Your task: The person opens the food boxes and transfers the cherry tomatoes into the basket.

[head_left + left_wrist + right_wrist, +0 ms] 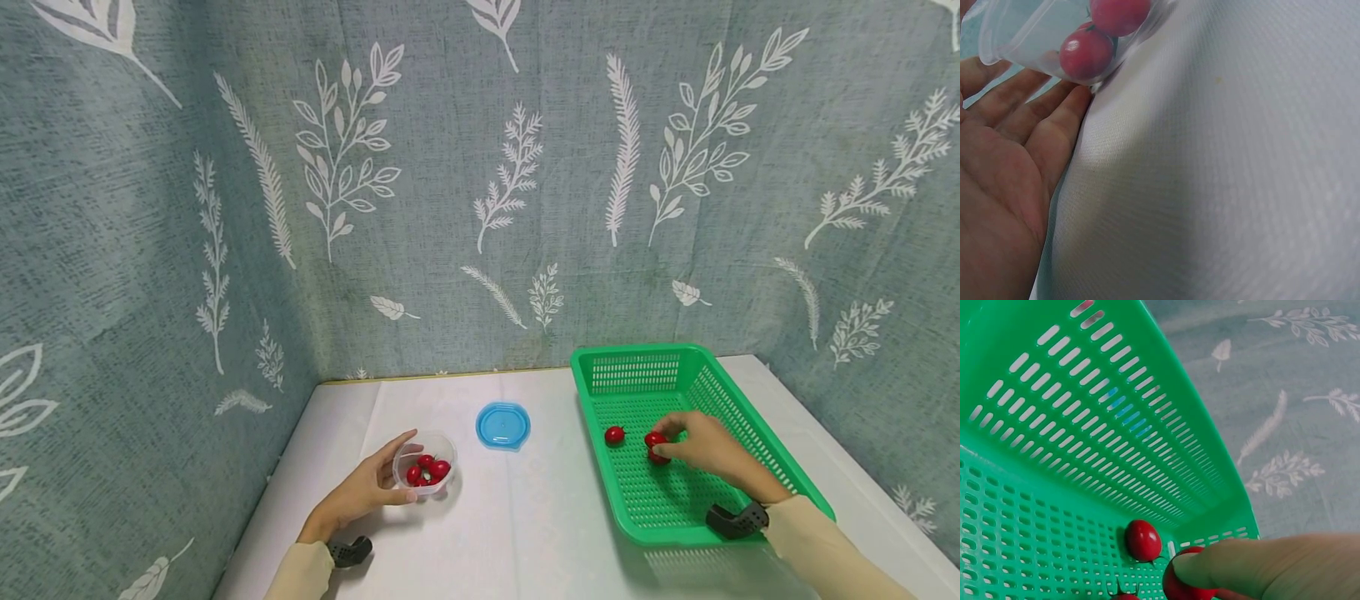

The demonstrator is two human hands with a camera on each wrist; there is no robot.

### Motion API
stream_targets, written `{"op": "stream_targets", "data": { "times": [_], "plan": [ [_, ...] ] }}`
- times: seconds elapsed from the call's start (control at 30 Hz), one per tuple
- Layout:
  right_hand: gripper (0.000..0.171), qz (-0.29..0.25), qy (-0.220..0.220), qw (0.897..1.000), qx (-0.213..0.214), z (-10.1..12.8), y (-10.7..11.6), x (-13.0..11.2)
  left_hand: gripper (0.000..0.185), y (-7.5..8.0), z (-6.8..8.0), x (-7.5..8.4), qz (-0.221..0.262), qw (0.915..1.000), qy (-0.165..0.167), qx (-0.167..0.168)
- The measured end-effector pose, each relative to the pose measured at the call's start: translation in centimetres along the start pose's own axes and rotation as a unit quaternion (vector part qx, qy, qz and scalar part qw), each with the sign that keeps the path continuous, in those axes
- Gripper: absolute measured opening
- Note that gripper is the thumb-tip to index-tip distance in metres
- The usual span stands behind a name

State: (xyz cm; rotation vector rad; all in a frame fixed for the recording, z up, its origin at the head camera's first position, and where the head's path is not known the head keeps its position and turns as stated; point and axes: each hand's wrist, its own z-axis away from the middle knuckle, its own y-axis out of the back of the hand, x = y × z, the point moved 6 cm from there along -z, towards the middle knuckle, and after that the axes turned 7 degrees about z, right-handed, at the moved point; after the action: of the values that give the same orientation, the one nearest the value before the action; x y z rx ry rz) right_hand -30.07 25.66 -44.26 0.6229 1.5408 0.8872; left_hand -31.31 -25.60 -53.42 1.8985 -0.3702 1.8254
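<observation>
A small clear plastic cup [424,440] holding several cherry tomatoes [439,469] stands on the white table. My left hand [367,486] curves round its left side, thumb in front and fingers behind; in the left wrist view the fingers [1054,134] touch the cup's wall [1029,37]. Inside the green basket [622,508], my right hand [701,446] pinches a red cherry tomato [1175,584] between thumb and fingers. Just below it lies another tomato [660,457], partly covered by the hand. A separate tomato [615,435] rests farther left on the basket's floor.
A round blue lid [503,426] lies on the white table [480,533] between cup and basket. The basket's slotted walls rise round my right hand. Leaf-patterned grey-green cloth [442,208] hangs behind the table and along both sides.
</observation>
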Motion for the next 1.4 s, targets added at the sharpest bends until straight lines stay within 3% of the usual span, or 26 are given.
{"op": "stream_targets", "data": {
  "times": [0.5, 0.77, 1.4],
  "plan": [
    [0.031, -0.016, 0.009, 1.000, 0.003, -0.4, -0.1, -0.7, 0.106, -0.1, 0.1, 0.1, 0.016, 0.9998, 0.014, 0.002],
    [0.027, -0.029, 0.039, 0.999, 0.019, -1.4, -0.4, -3.3, 0.104, -0.1, 0.1, 0.0, 0.006, 0.9999, 0.014, 0.004],
    [0.021, -0.059, 0.112, 0.992, 0.004, -3.9, -3.4, -10.6, 0.102, 0.1, 0.1, 0.1, -0.014, 0.9998, 0.009, 0.007]
  ]
}}
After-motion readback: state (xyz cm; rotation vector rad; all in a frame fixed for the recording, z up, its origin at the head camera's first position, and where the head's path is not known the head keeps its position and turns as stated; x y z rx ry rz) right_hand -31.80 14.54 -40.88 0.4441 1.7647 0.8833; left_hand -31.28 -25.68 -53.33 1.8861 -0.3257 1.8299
